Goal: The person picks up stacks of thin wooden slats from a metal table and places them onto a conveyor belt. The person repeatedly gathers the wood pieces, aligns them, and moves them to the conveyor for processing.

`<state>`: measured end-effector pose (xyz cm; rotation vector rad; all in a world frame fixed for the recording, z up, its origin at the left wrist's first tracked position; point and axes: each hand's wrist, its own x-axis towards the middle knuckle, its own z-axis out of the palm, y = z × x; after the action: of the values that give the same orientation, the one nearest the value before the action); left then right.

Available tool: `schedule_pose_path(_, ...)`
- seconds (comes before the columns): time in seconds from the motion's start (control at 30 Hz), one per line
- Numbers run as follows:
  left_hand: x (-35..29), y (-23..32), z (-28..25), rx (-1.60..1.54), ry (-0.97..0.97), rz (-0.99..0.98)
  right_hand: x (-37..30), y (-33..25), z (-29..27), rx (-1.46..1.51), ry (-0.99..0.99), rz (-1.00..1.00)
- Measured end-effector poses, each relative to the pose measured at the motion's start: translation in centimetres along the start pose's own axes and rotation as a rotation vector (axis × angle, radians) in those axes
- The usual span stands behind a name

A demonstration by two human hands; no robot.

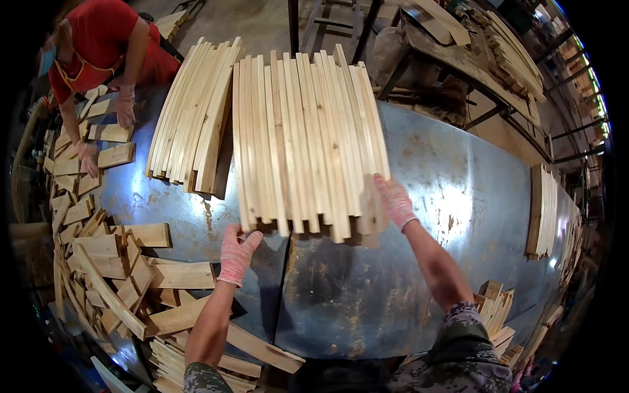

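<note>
A broad row of pale wooden slats (308,137) lies side by side on the metal table, their near ends uneven. My left hand (237,257), in a pink-and-white knit glove, is at the row's near left corner with thumb and fingers apart; whether it touches the wood I cannot tell. My right hand (395,202), gloved alike, closes on the right edge of the row near its front end. The outermost slat beside it looks smeared by motion. A second, narrower stack of slats (190,118) stands just left of the row.
Loose short boards (173,275) pile up along the left side. A co-worker in a red shirt (105,39) handles boards at the far left. The metal table (432,157) has a seam toward me. More slats (542,209) stand at the right; a bench (452,62) is behind.
</note>
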<state>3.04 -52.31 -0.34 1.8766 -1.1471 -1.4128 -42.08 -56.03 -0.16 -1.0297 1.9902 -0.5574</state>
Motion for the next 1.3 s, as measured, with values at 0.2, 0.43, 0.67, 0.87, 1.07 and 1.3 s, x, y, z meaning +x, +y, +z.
schedule_pose_path(0.2, 10.4, 4.8, 2.5, 0.272, 0.11, 0.38, 4.3, -2.1, -1.4, 0.149, 0.162, -0.096)
schedule_pose_path(0.43, 11.3, 6.7, 5.4, -0.362, -0.103, 0.109, 2.8, -3.6, -1.2, -0.2, 0.272, 0.027)
schedule_pose_path(0.67, -0.9, 3.9, 9.3, -0.21, -0.134, 0.177, -8.0, 4.4, -4.6, -0.136, 0.224, 0.1)
schedule_pose_path(0.87, -16.2, -3.7, 12.5, 0.083, -0.28, 0.206, -24.7, 17.2, -7.8, -0.001, 0.221, 0.384)
schedule_pose_path(1.07, -23.7, -6.8, 11.3, 0.925, -0.366, 0.517, -29.7, 29.8, -12.5, 0.165, 0.039, 0.43)
schedule_pose_path(1.3, -22.7, -11.4, 18.2, -0.092, -0.273, 0.136, -25.4, 26.8, -12.7, -0.014, 0.158, 0.416)
